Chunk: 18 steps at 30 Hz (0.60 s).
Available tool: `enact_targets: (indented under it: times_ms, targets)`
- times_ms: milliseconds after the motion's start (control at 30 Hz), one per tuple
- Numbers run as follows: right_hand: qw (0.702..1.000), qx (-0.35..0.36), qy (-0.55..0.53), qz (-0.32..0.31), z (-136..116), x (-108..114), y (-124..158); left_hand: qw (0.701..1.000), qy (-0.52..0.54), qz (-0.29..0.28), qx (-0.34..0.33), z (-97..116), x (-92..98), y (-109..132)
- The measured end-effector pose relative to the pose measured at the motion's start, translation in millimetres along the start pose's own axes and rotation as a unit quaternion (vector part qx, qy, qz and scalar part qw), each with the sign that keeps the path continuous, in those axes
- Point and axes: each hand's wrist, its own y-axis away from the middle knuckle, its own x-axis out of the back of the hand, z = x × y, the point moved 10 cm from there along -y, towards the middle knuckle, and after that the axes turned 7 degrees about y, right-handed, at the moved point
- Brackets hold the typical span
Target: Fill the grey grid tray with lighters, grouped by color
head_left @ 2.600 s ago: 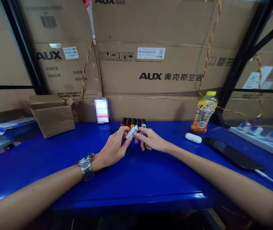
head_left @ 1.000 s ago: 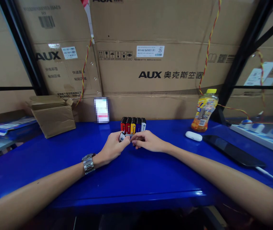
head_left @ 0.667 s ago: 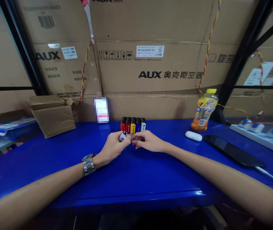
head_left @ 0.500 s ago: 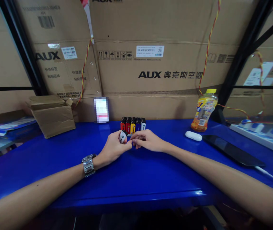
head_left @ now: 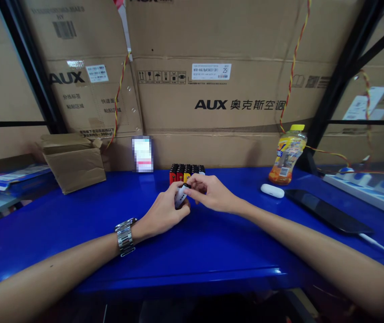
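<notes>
My left hand (head_left: 168, 207), with a metal watch (head_left: 125, 236) on its wrist, is closed around a white lighter (head_left: 180, 197) with a black top. The lighter leans to the right and some of its body is hidden by my fingers. My right hand (head_left: 212, 193) meets it from the other side, thumb and bent fingers pinched at the upper end. Just behind both hands, a tight block of lighters (head_left: 180, 172) stands upright in coloured rows, red and yellow among them. My right hand covers part of that block.
Left on the blue table (head_left: 192, 251) stands an open cardboard box (head_left: 75, 166). A lit phone (head_left: 142, 154) leans at the back. To the right are a drink bottle (head_left: 286, 157), a white earphone case (head_left: 272, 191), a dark phone (head_left: 326, 211) on a cable and a power strip (head_left: 367, 193).
The white lighter has moved right and tilted as my left hand turned. My right thumb and fingers have come onto its top end, where before they were beside it.
</notes>
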Motion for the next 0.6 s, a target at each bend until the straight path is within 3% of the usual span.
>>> enact_targets:
  times_ms: [133,267,433,600]
  targets:
    - [0.996,-0.035,-0.024,0.078,19,41,-4,0.995,0.091,0.041,0.013,-13,6.2,-4]
    - [0.99,-0.065,0.008,0.127,48,76,-1,0.992,0.099,0.057,0.049,-27,8.1,-6]
    - [0.992,-0.087,0.04,0.08,76,70,0,0.994,0.089,0.045,0.048,-22,6.1,-5]
    - [0.994,-0.091,0.01,0.057,82,55,-2,0.994,0.083,0.041,0.053,-21,5.1,-5]
